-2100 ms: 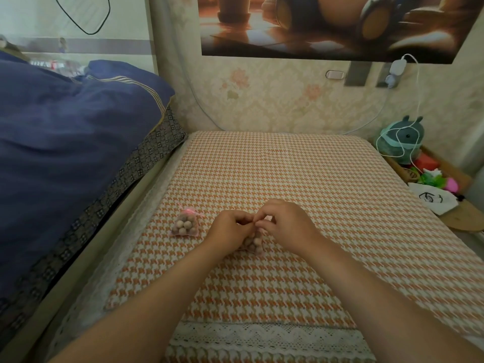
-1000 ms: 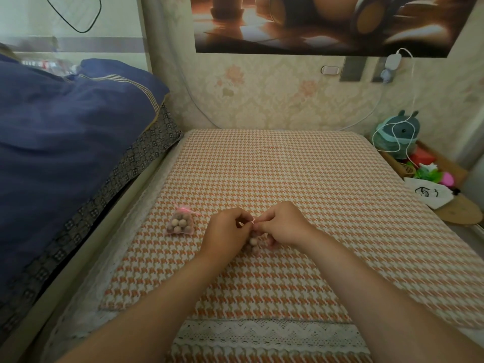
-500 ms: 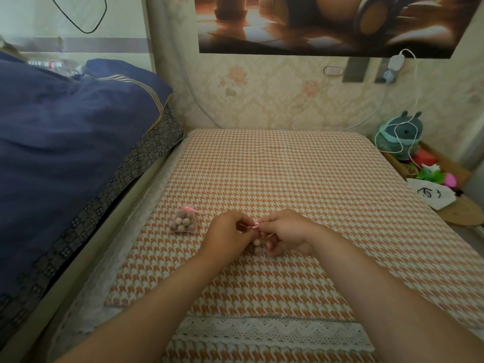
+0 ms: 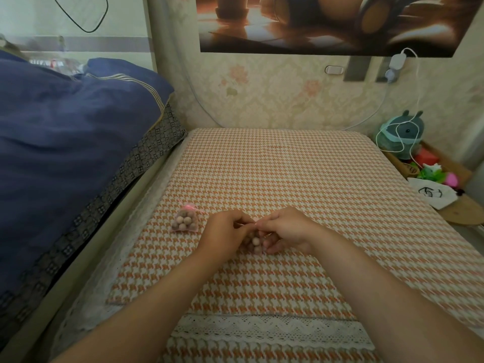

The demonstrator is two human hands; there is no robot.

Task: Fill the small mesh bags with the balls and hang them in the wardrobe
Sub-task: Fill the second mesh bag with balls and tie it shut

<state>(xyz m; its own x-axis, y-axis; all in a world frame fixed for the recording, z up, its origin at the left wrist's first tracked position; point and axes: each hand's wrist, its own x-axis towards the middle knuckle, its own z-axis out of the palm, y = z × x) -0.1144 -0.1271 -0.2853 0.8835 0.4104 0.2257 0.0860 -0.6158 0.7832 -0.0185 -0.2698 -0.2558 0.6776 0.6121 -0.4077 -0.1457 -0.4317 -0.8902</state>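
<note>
Spanning most of the view, an orange-and-white houndstooth cover (image 4: pixel 301 174) is spread flat and is edged at the near side by a white lace trim (image 4: pixel 262 334). A dark blue quilt (image 4: pixel 68 132) is heaped along its left side, and a brown-toned poster (image 4: pixel 327 22) is fixed to the wallpapered wall behind. At the far right, a teal plush toy (image 4: pixel 402 133) is draped with a white cable (image 4: pixel 416 82). Near the middle of the cover, the left hand (image 4: pixel 225 235) and the right hand (image 4: pixel 286 230) are brought together with fingertips meeting. The fingers of each are curled, and the top of a small mesh bag (image 4: pixel 258 251) is pinched between them. This bag, resting on the cover beneath the hands, is largely hidden, though a few pale balls (image 4: pixel 255 241) are seen through it. A second mesh bag (image 4: pixel 185 222), filled with balls and gathered under a pink tie (image 4: pixel 190 206), lies just left of the left hand, apart from it.
</note>
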